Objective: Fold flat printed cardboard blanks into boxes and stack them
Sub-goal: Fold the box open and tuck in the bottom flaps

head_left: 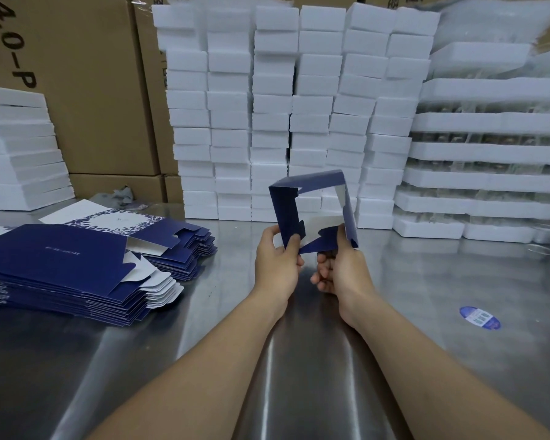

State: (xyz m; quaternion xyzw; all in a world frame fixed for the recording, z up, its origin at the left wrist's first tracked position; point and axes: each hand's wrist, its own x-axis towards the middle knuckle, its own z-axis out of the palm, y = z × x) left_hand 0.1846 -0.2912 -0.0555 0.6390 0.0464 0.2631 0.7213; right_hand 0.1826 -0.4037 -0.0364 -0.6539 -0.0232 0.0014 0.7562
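Observation:
A dark blue cardboard blank (285,204), opened into a square tube with a silvery white inside, is held up above the steel table (426,281) at centre. My left hand (278,260) pinches its lower left wall, thumb on the inner side. My right hand (340,268) grips the lower right corner, where a blue bottom flap (319,241) is folded inward. A thick stack of flat blue blanks (77,274) lies at the left, with a second lower pile (185,249) behind it.
Tall columns of white foam blocks (292,115) form a wall at the back, with foam trays (489,154) at the right and more foam (19,154) at the left. Brown cartons (86,90) stand behind. A blue oval sticker (480,317) lies on the table.

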